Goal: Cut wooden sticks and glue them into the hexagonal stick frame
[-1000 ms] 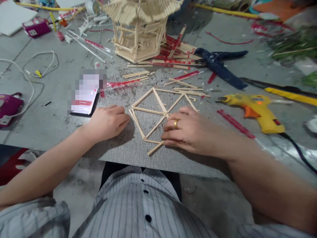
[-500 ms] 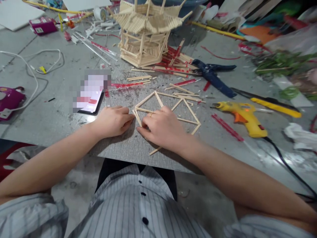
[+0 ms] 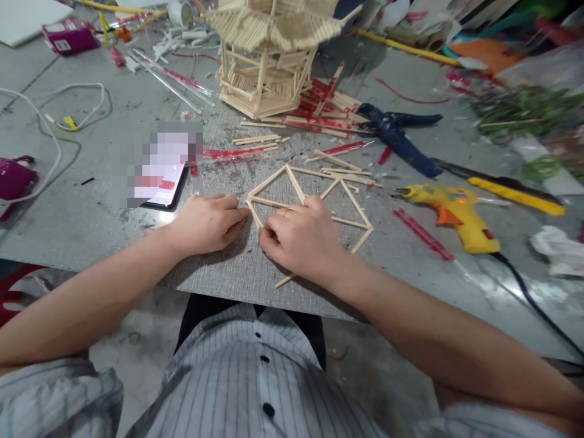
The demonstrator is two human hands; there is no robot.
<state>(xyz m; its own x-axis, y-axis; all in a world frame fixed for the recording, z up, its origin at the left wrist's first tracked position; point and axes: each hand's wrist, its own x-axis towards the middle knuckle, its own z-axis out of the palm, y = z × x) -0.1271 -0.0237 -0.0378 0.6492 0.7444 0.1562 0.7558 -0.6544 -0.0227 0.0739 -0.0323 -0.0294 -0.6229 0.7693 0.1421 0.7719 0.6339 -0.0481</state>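
A flat frame of thin wooden sticks point(image 3: 267, 182) lies on the table, its pieces meeting in angled corners with sticks crossing inside. At its left corner, the fingertips of my left hand point(image 3: 212, 224) press against the wood, the other fingers curled. My right hand point(image 3: 308, 237), wearing a ring, reaches over the frame and pinches a short wooden stick point(image 3: 254, 213) running down from that corner. The right palm hides the frame's lower middle. One stick end point(image 3: 285, 280) sticks out below that hand.
A stick-built pavilion model point(image 3: 260, 79) stands behind. To the right lie a yellow glue gun point(image 3: 456, 213) with a black cord, blue pliers point(image 3: 401, 137) and a yellow cutter knife point(image 3: 515, 196). A phone point(image 3: 164, 170) rests at left. Loose sticks point(image 3: 258, 140) lie beyond the frame.
My right hand has shifted slightly right with the pinched stick. My left hand stays at the frame's left corner. The camera view has moved a little.
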